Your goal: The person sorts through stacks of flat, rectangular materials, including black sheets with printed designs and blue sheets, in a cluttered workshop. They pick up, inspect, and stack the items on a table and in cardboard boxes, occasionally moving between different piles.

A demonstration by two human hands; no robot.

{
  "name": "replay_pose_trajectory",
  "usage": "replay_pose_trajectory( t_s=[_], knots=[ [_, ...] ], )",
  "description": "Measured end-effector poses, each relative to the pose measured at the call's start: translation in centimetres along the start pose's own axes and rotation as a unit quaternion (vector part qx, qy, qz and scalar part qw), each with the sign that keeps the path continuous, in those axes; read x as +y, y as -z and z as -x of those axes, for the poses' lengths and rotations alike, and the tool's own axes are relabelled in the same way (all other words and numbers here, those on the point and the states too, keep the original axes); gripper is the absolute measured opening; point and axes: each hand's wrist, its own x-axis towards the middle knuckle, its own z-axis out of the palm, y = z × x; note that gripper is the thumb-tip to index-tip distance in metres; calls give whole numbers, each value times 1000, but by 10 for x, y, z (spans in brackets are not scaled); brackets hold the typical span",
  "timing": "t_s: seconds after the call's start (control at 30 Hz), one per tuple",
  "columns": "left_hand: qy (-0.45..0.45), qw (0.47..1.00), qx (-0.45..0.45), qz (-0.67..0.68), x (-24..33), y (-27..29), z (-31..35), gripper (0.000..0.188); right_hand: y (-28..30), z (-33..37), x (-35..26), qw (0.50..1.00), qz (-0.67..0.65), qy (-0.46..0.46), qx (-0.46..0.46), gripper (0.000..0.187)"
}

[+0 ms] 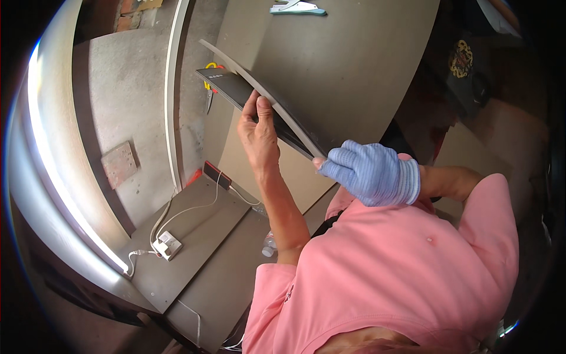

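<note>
A thin, stiff, folder-like piece has a black lower leaf (227, 86) with small pale print and a grey upper leaf (223, 57). The two leaves stand apart at the far left end and come together near my right hand. My left hand (259, 138), bare, is closed on the piece's middle, with thumb and fingers at the leaves. At its near right corner, my right hand (371, 174) pinches the edge. It wears a blue-white knit glove that leaves at least one fingertip bare. Whatever lies between the leaves is mostly hidden.
Yellow-handled scissors (209, 101) lie beyond the piece, and a light-blue stapler (299, 8) sits far back on the table (354, 53). On the left, a phone (217, 175) joins a cable to a white power adapter (168, 245). A plastic bottle (269, 245) is beside my left forearm.
</note>
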Motion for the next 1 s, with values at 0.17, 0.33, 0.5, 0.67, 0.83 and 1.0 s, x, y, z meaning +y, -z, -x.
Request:
replay_pose_trajectory(
  t_s=[0.17, 0.33, 0.5, 0.67, 0.83, 1.0],
  knots=[
    [55, 995, 5, 87, 9, 2, 1, 42, -9, -7, -4, 999, 4, 37, 13, 66],
    [64, 993, 4, 99, 16, 12, 4, 32, -19, -9, -13, 999, 12, 49, -16, 63],
    [25, 994, 100, 45, 23, 12, 22, 27, -28, -13, -19, 998, -36, 36, -21, 58],
    [20, 995, 51, 79, 14, 33, 29, 28, -36, -14, -4, 985, -159, 5, 63, 72],
    [9, 992, 68, 102, 14, 30, 33, 22, -69, -24, 23, 958, -212, -192, 9, 85],
    [15, 989, 33, 146, 19, 37, 37, 30, -68, -25, 15, 973, -176, -149, 16, 90]
  ],
)
